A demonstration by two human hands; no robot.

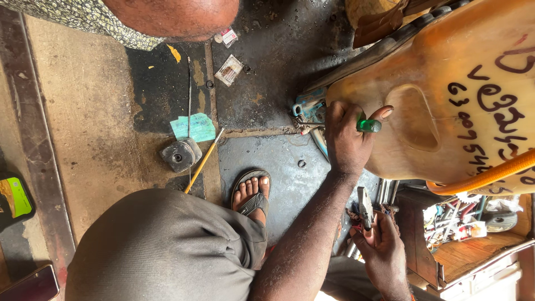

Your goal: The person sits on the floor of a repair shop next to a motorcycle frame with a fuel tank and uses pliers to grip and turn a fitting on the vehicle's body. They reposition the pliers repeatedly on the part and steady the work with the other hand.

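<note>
Two hands busy: left hand (348, 139) pinching green-handled tool (368, 125) against orange jerrycan (446, 89); right hand (382, 251) closed around pliers (365, 207). Left: sandalled foot (252, 192), paintbrush (204, 160); right: cluttered toolbox (468, 234).

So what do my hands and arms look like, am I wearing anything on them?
Both are bare. The left hand and its hairy forearm show no glove, sleeve, watch or ring. The right hand is ungloved too; its wrist is cut off by the frame edge.

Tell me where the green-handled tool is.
In the head view, right of centre: the green-handled tool is gripped in the left hand, against the orange plastic jerrycan.
</note>
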